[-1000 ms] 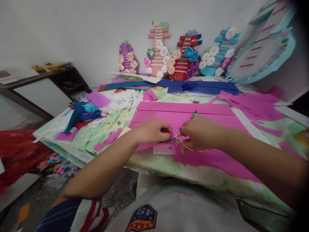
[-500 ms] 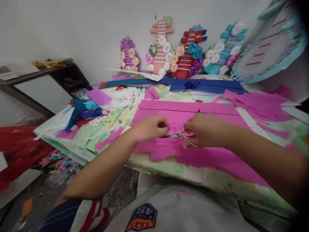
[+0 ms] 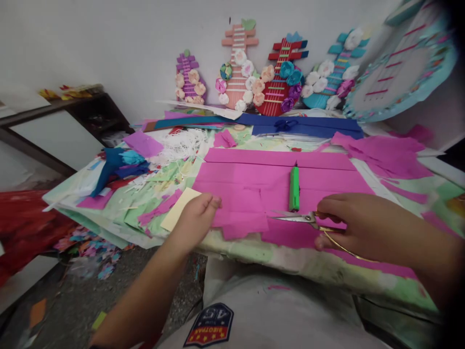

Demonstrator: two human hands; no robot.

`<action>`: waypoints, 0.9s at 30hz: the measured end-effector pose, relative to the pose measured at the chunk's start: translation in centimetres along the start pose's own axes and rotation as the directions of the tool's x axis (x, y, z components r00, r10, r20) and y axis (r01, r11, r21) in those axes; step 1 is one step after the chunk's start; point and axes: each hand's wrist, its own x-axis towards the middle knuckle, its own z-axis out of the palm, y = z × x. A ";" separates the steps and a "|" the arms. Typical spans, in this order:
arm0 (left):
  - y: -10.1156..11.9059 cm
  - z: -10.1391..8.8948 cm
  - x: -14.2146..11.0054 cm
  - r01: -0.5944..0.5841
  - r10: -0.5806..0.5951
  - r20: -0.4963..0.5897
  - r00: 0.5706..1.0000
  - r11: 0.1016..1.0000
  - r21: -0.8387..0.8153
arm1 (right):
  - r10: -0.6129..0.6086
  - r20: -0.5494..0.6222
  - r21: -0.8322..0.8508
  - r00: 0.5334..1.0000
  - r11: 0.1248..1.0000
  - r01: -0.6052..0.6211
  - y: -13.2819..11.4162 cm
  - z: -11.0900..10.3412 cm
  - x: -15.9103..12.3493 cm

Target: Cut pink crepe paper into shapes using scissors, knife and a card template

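Note:
My right hand (image 3: 350, 225) holds a pair of scissors (image 3: 296, 218) by its gold handles. The silver blades point left over the pink crepe paper (image 3: 236, 182) and are slightly apart. At the left edge of that paper, the fingers of my left hand (image 3: 198, 215) are pinched together on the sheet. A cut line shows in the paper between my hands. On the pink sheets lies a green utility knife (image 3: 294, 189), its dark tip pointing away from me. A pale yellow card (image 3: 180, 208) sits beside my left hand.
Decorated paper lutes, including a red one (image 3: 278, 92), lean along the wall. Blue paper strips (image 3: 308, 127) lie behind the pink sheets. White string (image 3: 185, 144) and paper scraps cover the table's left side. Crumpled pink paper (image 3: 381, 155) is at the right.
My right hand with the scissors has moved right and toward me, uncovering the green utility knife. My left hand has shifted left and nearer, to the paper's left edge.

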 end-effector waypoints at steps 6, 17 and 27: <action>-0.8 1.5 -3.2 0.029 -0.030 -0.009 0.999 0.987 -0.156 | 0.085 -0.088 0.333 0.992 0.941 -0.052 -1.4 3.0 -3.7; 3.4 8.9 -4.8 0.237 -0.057 0.264 0.963 0.648 -0.724 | 0.156 -0.340 0.732 0.927 0.663 0.156 -5.8 6.2 -5.1; 4.7 10.2 -7.0 0.362 0.102 0.562 0.821 0.667 -0.651 | 0.333 -0.368 0.767 0.868 0.636 0.081 -7.1 8.5 -6.1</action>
